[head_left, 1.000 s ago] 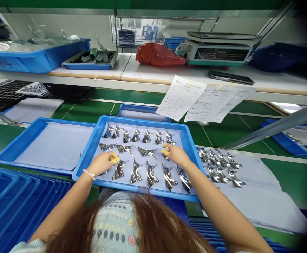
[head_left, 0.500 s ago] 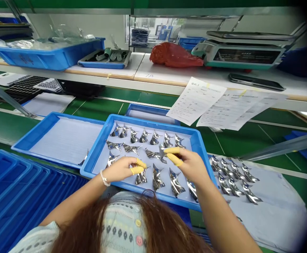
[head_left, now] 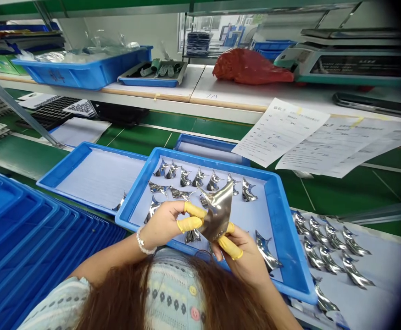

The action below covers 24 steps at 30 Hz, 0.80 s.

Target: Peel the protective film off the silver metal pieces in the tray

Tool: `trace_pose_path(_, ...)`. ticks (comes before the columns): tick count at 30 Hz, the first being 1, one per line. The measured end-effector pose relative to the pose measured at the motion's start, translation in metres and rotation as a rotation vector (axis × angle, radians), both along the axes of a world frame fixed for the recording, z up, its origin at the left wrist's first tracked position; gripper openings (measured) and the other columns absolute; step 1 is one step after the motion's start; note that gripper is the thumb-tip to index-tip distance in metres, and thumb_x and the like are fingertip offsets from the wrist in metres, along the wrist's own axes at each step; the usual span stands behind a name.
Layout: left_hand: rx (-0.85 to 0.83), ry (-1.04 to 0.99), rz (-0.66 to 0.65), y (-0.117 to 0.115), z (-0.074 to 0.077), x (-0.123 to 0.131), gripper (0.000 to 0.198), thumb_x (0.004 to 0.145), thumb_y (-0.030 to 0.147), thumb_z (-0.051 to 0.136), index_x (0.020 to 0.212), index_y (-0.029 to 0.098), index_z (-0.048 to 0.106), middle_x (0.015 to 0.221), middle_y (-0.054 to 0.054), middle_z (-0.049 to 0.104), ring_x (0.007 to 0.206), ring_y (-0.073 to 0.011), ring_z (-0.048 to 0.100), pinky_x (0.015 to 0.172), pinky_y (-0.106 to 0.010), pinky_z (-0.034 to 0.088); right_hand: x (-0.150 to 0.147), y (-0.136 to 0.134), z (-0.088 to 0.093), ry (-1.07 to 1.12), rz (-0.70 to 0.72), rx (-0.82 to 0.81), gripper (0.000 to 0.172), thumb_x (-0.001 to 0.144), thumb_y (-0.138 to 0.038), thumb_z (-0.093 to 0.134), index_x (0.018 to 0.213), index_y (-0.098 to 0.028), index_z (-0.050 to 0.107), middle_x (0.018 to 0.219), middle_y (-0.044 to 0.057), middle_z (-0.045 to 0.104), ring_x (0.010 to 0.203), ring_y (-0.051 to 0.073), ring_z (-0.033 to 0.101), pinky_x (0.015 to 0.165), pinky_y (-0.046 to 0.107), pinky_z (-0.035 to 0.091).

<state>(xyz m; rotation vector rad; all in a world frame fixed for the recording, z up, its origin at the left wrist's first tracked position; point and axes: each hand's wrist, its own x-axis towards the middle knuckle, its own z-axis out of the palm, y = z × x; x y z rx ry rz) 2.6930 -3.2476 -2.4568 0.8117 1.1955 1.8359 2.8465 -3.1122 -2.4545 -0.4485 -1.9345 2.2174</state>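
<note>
Between both hands I hold up a shiny, curved chrome metal piece (head_left: 217, 208) with pointed corners. My left hand (head_left: 173, 221) pinches its left edge with thumb and finger in yellow finger cots. From the lower right, my right hand (head_left: 240, 247) grips the same piece, also wearing yellow finger cots. Below them lies a blue tray (head_left: 274, 192) lined with white paper. Several similar chrome pieces (head_left: 248, 189) rest in it in rows, some of them hidden behind my hands and the held piece.
Left of the tray is another paper-lined blue tray (head_left: 93, 176), one metal piece in its corner. Stacked blue trays (head_left: 49, 247) fill the lower left. More chrome pieces lie on white paper (head_left: 386, 284) at right. Printed sheets (head_left: 279, 130) hang from the shelf holding a red bag (head_left: 250, 66).
My hands have come together at a chrome piece, now raised close to me and held by both. Earlier, my right hand held a piece farther back over the tray. The view has shifted left.
</note>
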Motion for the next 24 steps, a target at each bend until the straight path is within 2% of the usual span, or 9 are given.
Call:
trace_pose_path(3, 0.022, 0.069, -0.009, -0.002, 0.001, -0.002, 0.029, 0.076, 0.043, 0.070, 0.078, 0.014, 0.070, 0.081, -0.006, 0.068, 0.078, -0.0167, 0.061, 0.076, -0.029, 0.047, 0.004, 0.004, -0.001, -0.002, 0.047, 0.104, 0.024, 0.088, -0.043, 0.060, 0.082, -0.020, 0.063, 0.057, -0.002, 0.053, 0.052, 0.012, 0.045, 0.053, 0.025, 0.038)
trace_pose_path(7, 0.038, 0.179, -0.006, -0.004, 0.001, -0.004, 0.025, 0.081, 0.039, 0.066, 0.077, 0.015, 0.070, 0.082, -0.006, 0.068, 0.078, -0.0150, 0.061, 0.075, -0.026, 0.047, 0.002, 0.003, 0.010, 0.041, 0.042, 0.319, 0.028, 0.091, -0.038, 0.057, 0.071, -0.019, 0.060, 0.062, -0.001, 0.053, 0.057, 0.012, 0.047, 0.055, 0.024, 0.039)
trace_pose_path(10, 0.056, 0.260, 0.016, -0.005, 0.002, -0.006, 0.027, 0.083, 0.041, 0.064, 0.079, 0.015, 0.070, 0.083, -0.005, 0.068, 0.079, -0.0145, 0.061, 0.075, -0.025, 0.046, 0.000, 0.002, 0.018, 0.088, 0.029, 0.480, 0.028, 0.092, -0.034, 0.055, 0.068, -0.019, 0.059, 0.065, 0.000, 0.053, 0.060, 0.012, 0.049, 0.055, 0.023, 0.039)
trace_pose_path(14, 0.081, 0.370, 0.035, -0.006, 0.002, -0.007, 0.031, 0.085, 0.044, 0.061, 0.082, 0.014, 0.070, 0.084, -0.007, 0.067, 0.080, -0.0154, 0.061, 0.074, -0.026, 0.046, -0.002, 0.002, 0.023, 0.130, 0.015, 0.614, 0.027, 0.092, -0.029, 0.053, 0.068, -0.019, 0.060, 0.067, 0.000, 0.055, 0.060, 0.012, 0.050, 0.054, 0.023, 0.039)
trace_pose_path(18, 0.097, 0.448, 0.037, -0.006, 0.004, -0.009, 0.031, 0.086, 0.043, 0.059, 0.083, 0.014, 0.071, 0.082, -0.007, 0.067, 0.079, -0.0154, 0.060, 0.073, -0.026, 0.045, 0.000, 0.003, 0.022, 0.107, 0.011, 0.644, 0.028, 0.092, -0.029, 0.052, 0.068, -0.019, 0.060, 0.067, 0.001, 0.057, 0.061, 0.014, 0.052, 0.055, 0.024, 0.040)
trace_pose_path(24, 0.061, 0.504, 0.010, -0.010, 0.012, -0.009, 0.031, 0.086, 0.044, 0.059, 0.085, 0.016, 0.073, 0.076, -0.007, 0.067, 0.075, -0.0165, 0.059, 0.073, -0.027, 0.044, 0.001, 0.004, 0.016, 0.030, 0.031, 0.550, 0.028, 0.092, -0.034, 0.052, 0.070, -0.019, 0.062, 0.066, 0.003, 0.060, 0.063, 0.017, 0.055, 0.059, 0.027, 0.043)
